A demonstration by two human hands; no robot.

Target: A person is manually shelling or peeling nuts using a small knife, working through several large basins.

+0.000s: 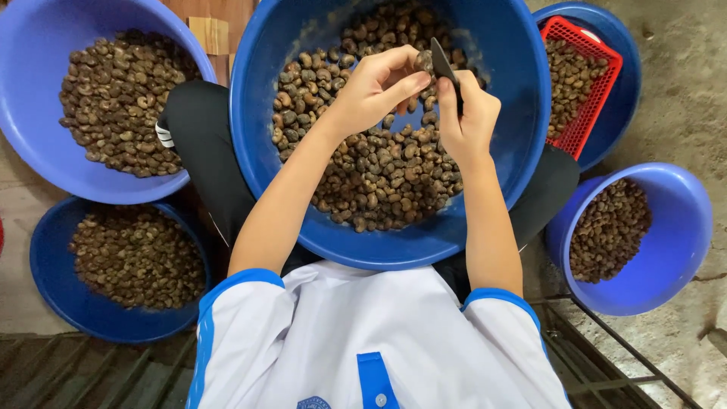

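Large blue basin, round plastic, resting on the person's lap, roughly half full of brown kidney-shaped nuts, rough and mottled; left hand, grip closed on a single nut pinched at the fingertips above the heap; right hand, grip wrapped around a small dark-bladed knife, blade touching that nut; pale blue basin, upper left, holding similar nuts; dark blue basin, lower left, likewise; blue bucket, right, nuts inside; red mesh basket, rectangular, set in a further blue basin, with nuts.
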